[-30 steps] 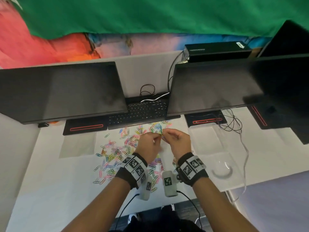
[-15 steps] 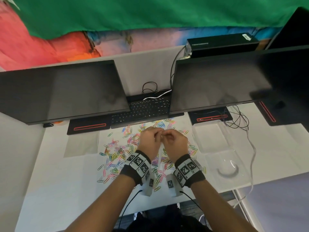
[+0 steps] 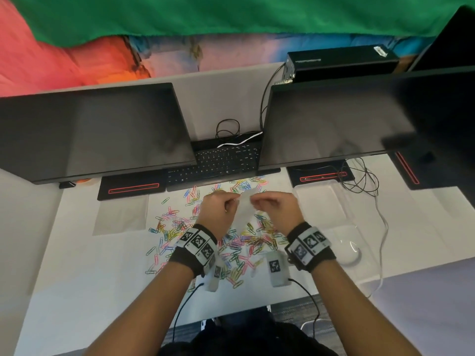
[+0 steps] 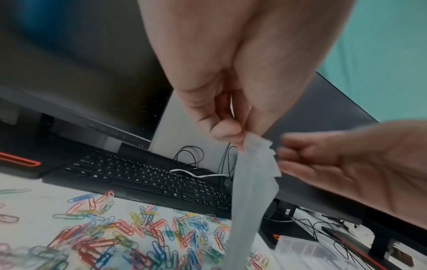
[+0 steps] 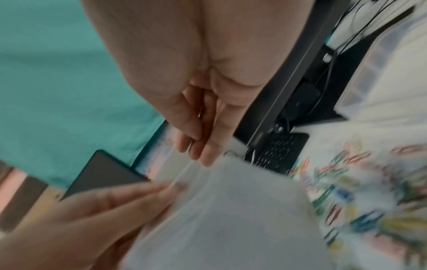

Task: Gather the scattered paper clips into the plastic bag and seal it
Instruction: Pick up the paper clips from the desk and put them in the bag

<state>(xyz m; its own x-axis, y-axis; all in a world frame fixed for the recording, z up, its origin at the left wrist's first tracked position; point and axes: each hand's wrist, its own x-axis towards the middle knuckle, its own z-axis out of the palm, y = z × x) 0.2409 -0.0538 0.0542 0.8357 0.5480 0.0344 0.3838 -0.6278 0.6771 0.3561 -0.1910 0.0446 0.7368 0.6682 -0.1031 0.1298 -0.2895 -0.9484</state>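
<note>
A translucent plastic bag (image 3: 243,210) hangs in the air between my two hands, above the desk. My left hand (image 3: 234,201) pinches its top edge between thumb and fingertips; the left wrist view shows this pinch (image 4: 239,136) and the bag (image 4: 251,182) hanging limp below it. My right hand (image 3: 253,201) holds the same top edge from the other side, its fingertips (image 5: 203,155) at the bag's rim (image 5: 231,210). Coloured paper clips (image 3: 180,227) lie scattered on the white desk beneath and around my wrists. I cannot tell whether any clips are inside the bag.
A black keyboard (image 3: 221,163) lies behind the clips, between two dark monitors (image 3: 90,129) (image 3: 334,119). A clear plastic box (image 3: 323,209) and loose cables (image 3: 359,176) lie to the right. The desk's front edge runs just below my wrists.
My hands, pressed together half a second ago, have drawn slightly apart, and the bag's top now shows between them.
</note>
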